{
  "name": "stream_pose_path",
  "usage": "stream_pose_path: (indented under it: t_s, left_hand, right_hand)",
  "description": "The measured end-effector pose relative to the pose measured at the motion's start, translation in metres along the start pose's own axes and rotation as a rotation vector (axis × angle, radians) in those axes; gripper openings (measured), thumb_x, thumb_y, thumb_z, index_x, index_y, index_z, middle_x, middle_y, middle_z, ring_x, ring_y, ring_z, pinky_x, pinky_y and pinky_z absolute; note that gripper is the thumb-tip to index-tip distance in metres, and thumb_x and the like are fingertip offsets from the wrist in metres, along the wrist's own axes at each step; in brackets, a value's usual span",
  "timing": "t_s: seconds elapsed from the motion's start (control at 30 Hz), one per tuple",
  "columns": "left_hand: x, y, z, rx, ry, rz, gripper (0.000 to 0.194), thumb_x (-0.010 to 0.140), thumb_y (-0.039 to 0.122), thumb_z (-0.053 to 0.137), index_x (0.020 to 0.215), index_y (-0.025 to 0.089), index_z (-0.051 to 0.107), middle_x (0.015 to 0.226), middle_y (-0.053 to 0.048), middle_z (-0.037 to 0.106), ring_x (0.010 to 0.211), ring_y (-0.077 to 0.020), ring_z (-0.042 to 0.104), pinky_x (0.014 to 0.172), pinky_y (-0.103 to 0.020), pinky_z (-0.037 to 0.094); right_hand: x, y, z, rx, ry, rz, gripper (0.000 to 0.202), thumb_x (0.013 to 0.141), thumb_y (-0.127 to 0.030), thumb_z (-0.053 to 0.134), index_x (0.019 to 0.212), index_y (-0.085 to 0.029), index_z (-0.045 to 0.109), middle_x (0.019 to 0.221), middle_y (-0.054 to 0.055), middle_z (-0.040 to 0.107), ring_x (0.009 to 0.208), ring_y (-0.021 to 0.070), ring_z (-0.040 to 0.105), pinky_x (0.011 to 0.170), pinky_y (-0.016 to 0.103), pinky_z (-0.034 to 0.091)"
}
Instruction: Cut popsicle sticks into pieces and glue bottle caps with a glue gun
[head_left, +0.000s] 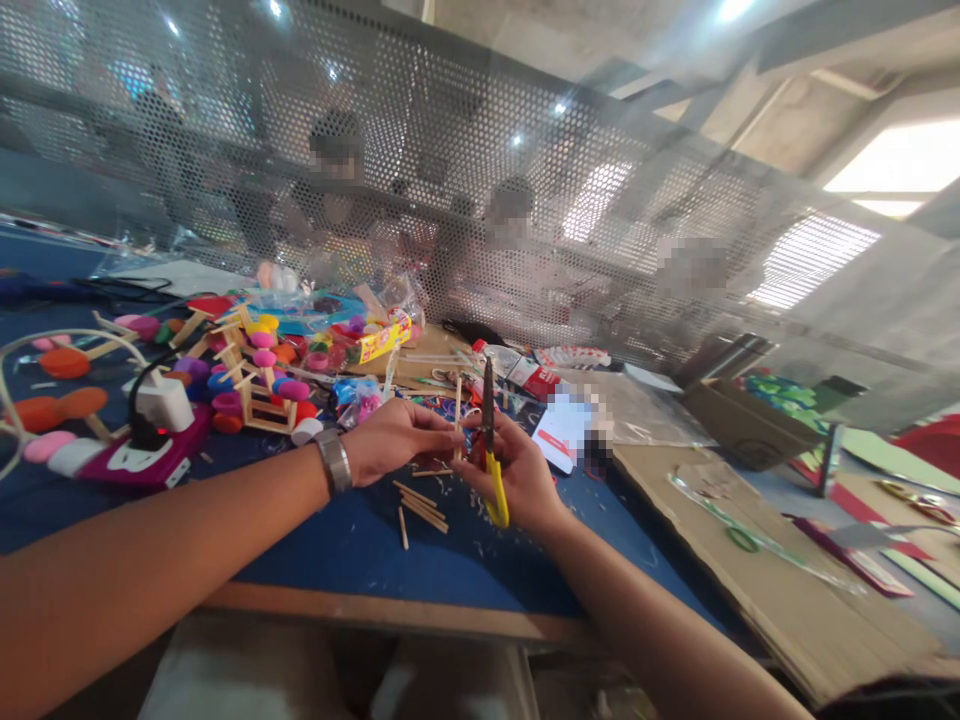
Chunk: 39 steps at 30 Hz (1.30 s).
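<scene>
The left hand [390, 440] pinches a wooden stick [458, 402] as the right hand [527, 475] grips yellow-handled scissors [489, 415], loose sticks [424, 510] on the worktop [322, 555] below.

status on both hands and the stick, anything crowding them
Left hand pinching wooden stick, upright. Right hand holding yellow-handled scissors, blades up. Loose sticks on blue table nearby; phone close by right hand.

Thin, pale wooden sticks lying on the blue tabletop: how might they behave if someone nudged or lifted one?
The thin, pale wooden sticks likely feel light and stiff, being slender and straight. Nudged, they would probably shift easily, lying loose on the flat blue tabletop. Bent hard, one might snap, given how thin it looks.
</scene>
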<state>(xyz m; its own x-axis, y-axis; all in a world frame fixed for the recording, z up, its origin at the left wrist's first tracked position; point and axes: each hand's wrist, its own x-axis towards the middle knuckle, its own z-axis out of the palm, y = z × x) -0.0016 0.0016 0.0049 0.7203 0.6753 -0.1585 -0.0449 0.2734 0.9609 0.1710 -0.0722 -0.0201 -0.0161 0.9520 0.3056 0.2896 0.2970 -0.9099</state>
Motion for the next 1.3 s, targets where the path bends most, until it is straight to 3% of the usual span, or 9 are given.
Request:
stream_pose_path:
  t_s: [0.2,0.43,0.6,0.73,0.9,1.07,1.3]
  left_hand:
    - [0.0,0.003,-0.004,0.06,0.006,0.05,0.018,0.07,0.028,0.086,0.07,0.015,0.075,0.065,-0.001,0.071,0.057,-0.0076,0.06,0.062,-0.022,0.051]
    - [0.003,0.007,-0.019,0.177,-0.03,0.104,0.02,0.07,0.032,0.087,0.076,0.016,0.077,0.07,-0.004,0.075,0.066,-0.0134,0.068,0.067,-0.027,0.054]
    - [0.004,0.009,-0.026,0.245,-0.129,0.119,0.022,0.069,0.034,0.087,0.074,0.016,0.077,0.071,-0.004,0.076,0.062,-0.0109,0.066,0.064,-0.024,0.052]
    - [0.002,0.012,-0.029,0.264,-0.206,0.106,0.029,0.068,0.041,0.087,0.076,0.015,0.077,0.075,-0.005,0.077,0.066,-0.0124,0.069,0.064,-0.023,0.054]
    - [0.003,0.013,-0.03,0.238,-0.218,0.105,0.038,0.068,0.048,0.086,0.083,0.015,0.076,0.081,-0.008,0.078,0.072,-0.0157,0.073,0.062,-0.024,0.055]
    - [0.003,0.01,-0.029,0.204,-0.213,0.074,0.041,0.065,0.049,0.087,0.082,0.015,0.075,0.078,-0.007,0.077,0.067,-0.0147,0.072,0.063,-0.025,0.055]
    - [0.003,0.003,-0.024,0.161,-0.196,-0.013,0.043,0.055,0.047,0.093,0.077,0.015,0.075,0.065,-0.004,0.074,0.06,-0.0158,0.071,0.068,-0.031,0.057]
  right_hand:
    - [0.001,-0.007,-0.003,0.091,-0.045,0.066,0.059,0.065,-0.045,0.087,0.107,-0.024,0.052,0.06,-0.009,0.053,0.047,0.0096,0.046,0.046,0.023,0.037]
    - [0.004,-0.009,-0.013,0.079,-0.09,0.125,0.046,0.074,-0.054,0.079,0.098,-0.021,0.058,0.057,-0.007,0.047,0.045,0.0102,0.044,0.042,0.024,0.036]
    - [0.009,-0.017,-0.022,0.068,-0.148,0.073,0.045,0.073,-0.045,0.082,0.105,-0.02,0.061,0.073,-0.004,0.053,0.061,0.0125,0.055,0.059,0.028,0.049]
    - [0.008,-0.031,-0.037,0.043,-0.22,0.076,0.052,0.073,-0.043,0.082,0.115,-0.021,0.061,0.085,0.0,0.056,0.074,0.0138,0.056,0.067,0.027,0.049]
    - [-0.003,-0.049,-0.059,-0.105,-0.392,0.102,0.049,0.082,-0.047,0.073,0.123,-0.022,0.061,0.094,0.005,0.058,0.074,0.0153,0.054,0.063,0.027,0.05]
    - [-0.007,-0.048,-0.067,-0.331,-0.466,0.069,0.041,0.085,-0.048,0.071,0.113,-0.02,0.064,0.085,0.004,0.058,0.068,0.015,0.05,0.056,0.026,0.046]
    - [-0.001,-0.04,-0.057,-0.256,-0.631,0.093,0.052,0.089,-0.061,0.06,0.118,-0.018,0.065,0.072,-0.001,0.05,0.06,0.0122,0.041,0.052,0.024,0.036]
